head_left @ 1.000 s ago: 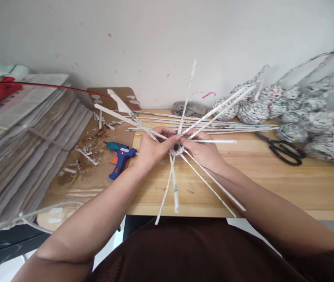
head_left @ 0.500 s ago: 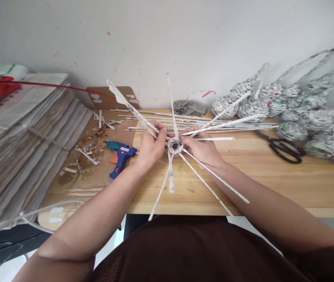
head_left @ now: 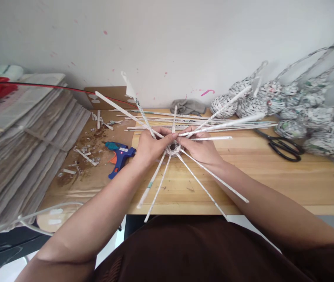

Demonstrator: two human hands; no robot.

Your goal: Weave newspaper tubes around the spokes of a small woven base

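Observation:
Between my hands is a small round paper weave [head_left: 173,150] with a dark hollow in its middle, and several rolled-paper strips [head_left: 197,181] fan out from its rim. My left hand [head_left: 152,147] is closed on the weave's left far edge, its thumb laid over the top. On the other side my right hand [head_left: 198,147] pinches the far right edge, thumb close to the left thumb. Paper strips pass through the fingers of both hands. The fingertips beneath the weave are hidden.
Loose paper rods [head_left: 225,124] lie across the wooden table [head_left: 260,176] behind my hands. Black scissors [head_left: 286,149] and woven paper bundles [head_left: 307,117] are at right. At left are a blue glue gun [head_left: 121,156], paper scraps [head_left: 86,156] and a newspaper stack [head_left: 37,145]. A grey cloth [head_left: 188,106] sits by the wall.
My left thumb has moved right, over the weave's far edge and near the right thumb. The strip with the flared end has swung toward upright, and a near strip now points further left.

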